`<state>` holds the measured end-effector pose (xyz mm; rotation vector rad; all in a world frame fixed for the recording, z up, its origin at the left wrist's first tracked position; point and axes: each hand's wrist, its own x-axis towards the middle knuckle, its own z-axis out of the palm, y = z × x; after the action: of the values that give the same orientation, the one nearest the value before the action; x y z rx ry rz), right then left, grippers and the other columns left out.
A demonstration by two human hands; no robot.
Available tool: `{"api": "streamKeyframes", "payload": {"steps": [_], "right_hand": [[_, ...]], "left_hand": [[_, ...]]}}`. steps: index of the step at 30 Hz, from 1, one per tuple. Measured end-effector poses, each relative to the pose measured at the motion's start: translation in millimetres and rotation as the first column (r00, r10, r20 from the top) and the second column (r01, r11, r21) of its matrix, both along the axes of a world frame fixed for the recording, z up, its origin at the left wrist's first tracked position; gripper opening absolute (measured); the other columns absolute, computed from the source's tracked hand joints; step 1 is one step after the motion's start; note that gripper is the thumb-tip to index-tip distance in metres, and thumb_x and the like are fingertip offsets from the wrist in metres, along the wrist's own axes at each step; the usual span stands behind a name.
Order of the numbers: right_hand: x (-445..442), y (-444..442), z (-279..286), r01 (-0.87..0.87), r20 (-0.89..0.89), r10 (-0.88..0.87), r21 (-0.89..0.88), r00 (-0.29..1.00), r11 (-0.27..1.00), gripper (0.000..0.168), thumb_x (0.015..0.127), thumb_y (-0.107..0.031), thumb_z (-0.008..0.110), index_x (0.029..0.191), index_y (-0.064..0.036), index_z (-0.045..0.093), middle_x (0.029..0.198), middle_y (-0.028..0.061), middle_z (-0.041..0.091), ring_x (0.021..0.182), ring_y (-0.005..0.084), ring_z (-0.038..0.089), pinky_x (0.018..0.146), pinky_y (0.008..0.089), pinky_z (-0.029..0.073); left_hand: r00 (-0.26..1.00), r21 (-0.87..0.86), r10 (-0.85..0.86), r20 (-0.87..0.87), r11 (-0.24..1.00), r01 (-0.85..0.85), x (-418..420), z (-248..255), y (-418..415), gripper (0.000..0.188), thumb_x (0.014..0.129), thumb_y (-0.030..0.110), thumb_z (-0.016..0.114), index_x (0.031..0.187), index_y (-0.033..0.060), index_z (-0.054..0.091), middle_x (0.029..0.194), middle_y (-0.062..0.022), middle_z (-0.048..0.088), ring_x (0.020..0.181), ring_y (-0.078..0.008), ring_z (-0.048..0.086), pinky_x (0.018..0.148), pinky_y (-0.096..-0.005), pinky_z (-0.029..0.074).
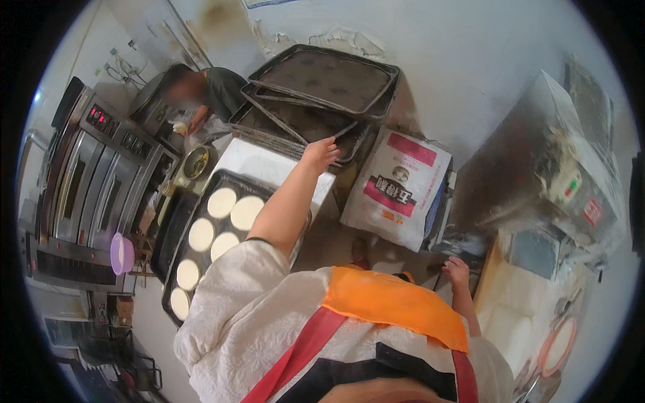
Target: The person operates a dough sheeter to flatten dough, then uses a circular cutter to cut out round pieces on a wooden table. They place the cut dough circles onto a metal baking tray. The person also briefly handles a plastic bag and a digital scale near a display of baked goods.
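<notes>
My left hand reaches out to the near edge of a stack of dark baking trays. Its fingers are at the rim of a tray lying askew in the stack; whether they grip it is unclear. Low on the right, my right hand hangs with loosely bent fingers and nothing visible in it. Under my left forearm, a black baking tray bears several flat round pale dough pieces. A white table stands between this tray and the stack.
A printed flour sack lies right of the stack. A floury machine stands beside a pale worktop. At left are a deck oven, a purple basin and a metal bowl of food. Another person bends behind the table.
</notes>
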<state>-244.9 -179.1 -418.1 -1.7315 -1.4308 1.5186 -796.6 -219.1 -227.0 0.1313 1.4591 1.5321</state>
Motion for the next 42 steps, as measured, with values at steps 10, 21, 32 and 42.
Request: {"api": "streamKeyframes", "payload": {"steps": [10,21,32,42], "right_hand": [[-116,54,100,-0.210,0.160,0.281,-0.356,0.946,0.910,0.030,0.079,-0.022,0.067,0.103,-0.004,0.070,0.097,0.0099,0.070,0.088,0.0193,0.066,0.080,0.0302,0.050],[-300,229,93,-0.744,-0.859,0.172,-0.298,0.482,0.598,0.047,0.094,-0.018,0.049,0.134,0.004,0.039,0.125,0.0220,0.053,0.113,0.0320,0.055,0.092,0.0423,0.048],[-378,173,145,-0.858,-0.743,0.439,-0.382,0.506,0.342,0.046,0.091,-0.020,0.052,0.131,0.003,0.044,0.128,0.0121,0.053,0.111,0.0257,0.053,0.096,0.0361,0.044],[-410,-49,186,-0.969,-0.279,0.960,0.241,-0.025,0.045,0.040,0.075,-0.004,0.055,0.113,0.007,0.055,0.105,0.0117,0.060,0.091,0.0225,0.056,0.085,0.0331,0.044]], "left_hand": [[0.945,-0.229,0.326,-0.035,0.917,-0.326,-71,-45,197,0.044,0.083,0.023,0.066,0.116,-0.0022,0.051,0.121,-0.0205,0.050,0.103,-0.0336,0.054,0.083,-0.0445,0.049],[0.654,-0.187,0.647,-0.392,0.640,-0.745,-75,15,75,0.024,0.064,0.003,0.056,0.085,-0.0089,0.057,0.077,-0.0152,0.058,0.073,-0.0248,0.055,0.065,-0.0348,0.043],[0.517,-0.145,0.788,-0.335,0.498,-0.855,153,72,-203,0.029,0.065,0.001,0.055,0.092,-0.0081,0.062,0.070,-0.0060,0.057,0.063,-0.0140,0.051,0.056,-0.0286,0.041],[0.232,-0.278,0.439,-0.868,-0.042,-0.960,303,51,-421,0.051,0.073,0.026,0.062,0.117,-0.0004,0.056,0.113,-0.0196,0.063,0.107,-0.0328,0.059,0.093,-0.0386,0.046]]}}
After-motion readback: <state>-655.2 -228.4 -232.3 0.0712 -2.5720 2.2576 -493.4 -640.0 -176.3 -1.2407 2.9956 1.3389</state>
